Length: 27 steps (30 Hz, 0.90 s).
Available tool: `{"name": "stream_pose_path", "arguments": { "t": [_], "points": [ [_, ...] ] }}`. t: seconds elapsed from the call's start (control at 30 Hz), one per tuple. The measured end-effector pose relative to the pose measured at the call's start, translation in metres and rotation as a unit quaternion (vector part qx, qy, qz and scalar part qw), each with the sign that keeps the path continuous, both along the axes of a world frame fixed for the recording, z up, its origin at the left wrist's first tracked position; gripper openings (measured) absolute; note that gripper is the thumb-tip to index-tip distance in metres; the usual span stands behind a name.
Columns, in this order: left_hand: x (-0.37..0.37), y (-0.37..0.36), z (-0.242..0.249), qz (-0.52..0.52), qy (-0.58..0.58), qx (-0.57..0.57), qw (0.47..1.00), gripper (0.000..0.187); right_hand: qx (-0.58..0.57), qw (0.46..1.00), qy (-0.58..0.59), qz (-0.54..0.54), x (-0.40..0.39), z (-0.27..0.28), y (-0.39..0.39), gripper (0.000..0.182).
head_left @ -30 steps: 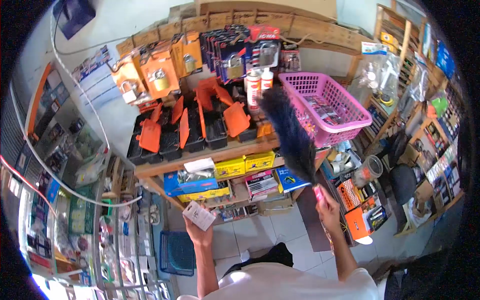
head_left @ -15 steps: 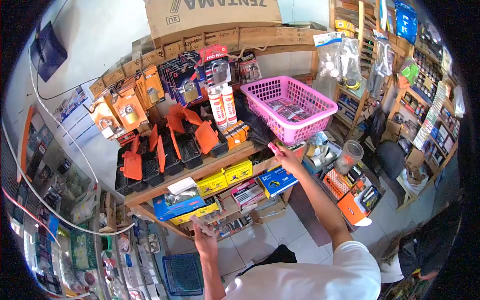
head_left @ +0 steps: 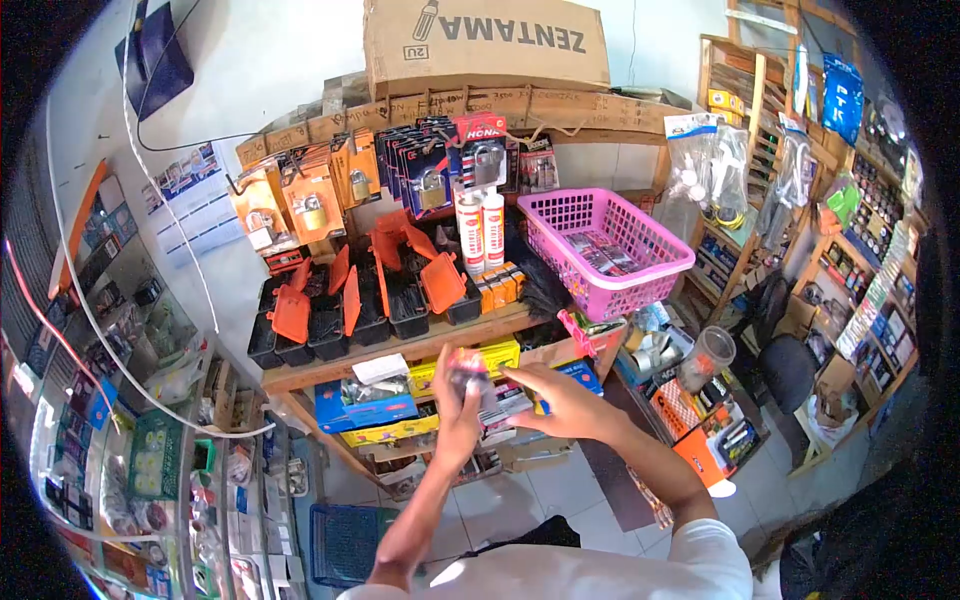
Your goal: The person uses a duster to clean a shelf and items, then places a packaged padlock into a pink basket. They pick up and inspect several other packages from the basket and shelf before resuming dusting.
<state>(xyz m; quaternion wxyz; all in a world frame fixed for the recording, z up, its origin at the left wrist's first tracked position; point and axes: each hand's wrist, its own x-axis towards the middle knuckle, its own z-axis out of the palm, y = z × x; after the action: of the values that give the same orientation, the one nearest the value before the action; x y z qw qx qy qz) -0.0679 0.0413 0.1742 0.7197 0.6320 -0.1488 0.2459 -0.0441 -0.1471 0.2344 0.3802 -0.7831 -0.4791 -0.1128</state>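
Observation:
My left hand (head_left: pixel 458 425) is closed round a small packet (head_left: pixel 468 372) with red and dark parts, held up in front of the bench; blur hides its exact kind. Just right of it, my right hand (head_left: pixel 565 402) has its thumb and fingers apart and holds nothing, its fingertips pointing at the packet. Beyond the hands, a black-bristled brush (head_left: pixel 543 290) lies on the bench below the pink basket (head_left: pixel 640 285). A pink item (head_left: pixel 585 335) shows at the bench edge near the bristles.
The wooden bench (head_left: pixel 330 372) bears black bins with orange lids (head_left: pixel 290 313), two sealant tubes (head_left: pixel 493 230) and small orange boxes (head_left: pixel 500 288). Carded padlocks (head_left: pixel 432 188) hang behind. Boxes fill the shelf below. An open box of goods (head_left: pixel 700 425) stands to the right.
My right hand has let go of the pink handle and moved left, opening beside the packet. My left hand has risen from low at the left to the front of the bench. The view has shifted.

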Motion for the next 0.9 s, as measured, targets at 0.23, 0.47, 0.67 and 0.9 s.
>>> {"name": "stream_pose_path", "arguments": {
  "t": [0.23,0.47,0.67,0.9],
  "points": [
    [0.014,-0.023,0.136,0.008,-0.152,0.171,0.973,0.068,0.324,0.919,0.222,0.027,0.042,0.060,0.018,0.032],
    [0.035,-0.009,0.195,0.141,-0.264,0.228,0.927,0.061,0.373,0.893,0.247,0.056,0.090,0.153,-0.003,0.025],
    [0.062,0.010,0.218,0.098,-0.234,0.099,0.962,0.040,0.374,0.877,0.284,0.104,0.122,0.155,-0.002,0.022],
    [0.074,0.017,0.215,0.111,-0.229,0.076,0.964,0.035,0.396,0.848,0.333,0.114,0.142,0.131,0.016,0.018]
  ]
}}
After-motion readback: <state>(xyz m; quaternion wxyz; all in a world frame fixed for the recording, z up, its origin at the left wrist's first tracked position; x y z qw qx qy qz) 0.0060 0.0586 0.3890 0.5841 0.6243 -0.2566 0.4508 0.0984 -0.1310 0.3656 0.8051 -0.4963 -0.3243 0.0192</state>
